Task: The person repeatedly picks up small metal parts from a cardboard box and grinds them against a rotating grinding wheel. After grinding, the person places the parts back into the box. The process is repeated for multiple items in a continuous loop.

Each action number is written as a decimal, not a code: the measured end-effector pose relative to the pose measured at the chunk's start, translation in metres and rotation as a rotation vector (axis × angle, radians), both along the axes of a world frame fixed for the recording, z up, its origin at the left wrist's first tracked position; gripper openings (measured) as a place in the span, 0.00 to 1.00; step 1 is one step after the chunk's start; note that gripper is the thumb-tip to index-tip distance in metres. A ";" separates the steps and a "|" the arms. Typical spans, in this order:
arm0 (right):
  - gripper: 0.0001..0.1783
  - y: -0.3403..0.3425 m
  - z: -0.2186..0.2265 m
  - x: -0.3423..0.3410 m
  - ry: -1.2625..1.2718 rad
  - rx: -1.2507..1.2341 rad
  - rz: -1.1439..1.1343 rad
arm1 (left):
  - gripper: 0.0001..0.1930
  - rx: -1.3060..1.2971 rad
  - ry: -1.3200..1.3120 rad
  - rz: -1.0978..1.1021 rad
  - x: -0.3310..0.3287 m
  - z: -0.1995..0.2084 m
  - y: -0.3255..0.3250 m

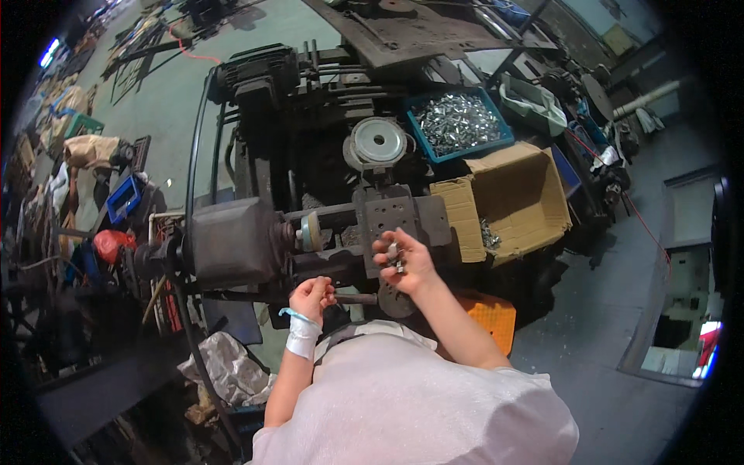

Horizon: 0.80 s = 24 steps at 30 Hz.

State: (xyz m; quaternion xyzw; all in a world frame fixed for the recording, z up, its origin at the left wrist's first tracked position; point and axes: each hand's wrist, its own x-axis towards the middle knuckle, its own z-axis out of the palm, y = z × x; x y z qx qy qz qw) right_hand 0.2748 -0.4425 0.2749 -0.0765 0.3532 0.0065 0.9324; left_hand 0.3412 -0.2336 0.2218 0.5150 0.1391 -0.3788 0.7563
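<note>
Spilling could be caused if grip is loosened: small metal pcs [394, 251] are clutched in R hand [412, 265], L of cardboard box [535, 186]. L hand [312, 298], farther L of box, is bunched up; whether anything's pinched can't be told.

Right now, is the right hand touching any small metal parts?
Touching: the head view shows the right hand curled around small metal parts.

Silv. pcs [457, 122], blu tray [473, 153], brn cardbd box [457, 213]
</note>
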 end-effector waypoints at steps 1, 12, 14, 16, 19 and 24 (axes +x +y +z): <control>0.13 -0.013 -0.002 -0.008 -0.035 0.050 -0.030 | 0.10 0.012 -0.012 -0.002 -0.001 0.000 0.004; 0.23 -0.285 -0.032 0.037 0.001 -0.341 -0.455 | 0.09 0.081 -0.119 0.050 -0.030 0.002 0.010; 0.35 -0.288 0.019 0.056 0.158 -0.361 -0.436 | 0.09 0.129 -0.128 0.143 -0.043 -0.001 0.010; 0.47 -0.348 -0.021 0.041 0.394 -0.755 -0.206 | 0.09 0.150 -0.153 0.198 -0.054 -0.004 -0.002; 0.30 -0.365 -0.050 0.005 0.365 -1.118 -0.006 | 0.09 0.203 -0.101 0.436 -0.078 -0.004 -0.016; 0.13 -0.383 -0.083 -0.117 0.481 -1.142 0.126 | 0.07 0.257 -0.160 0.555 -0.108 0.001 -0.037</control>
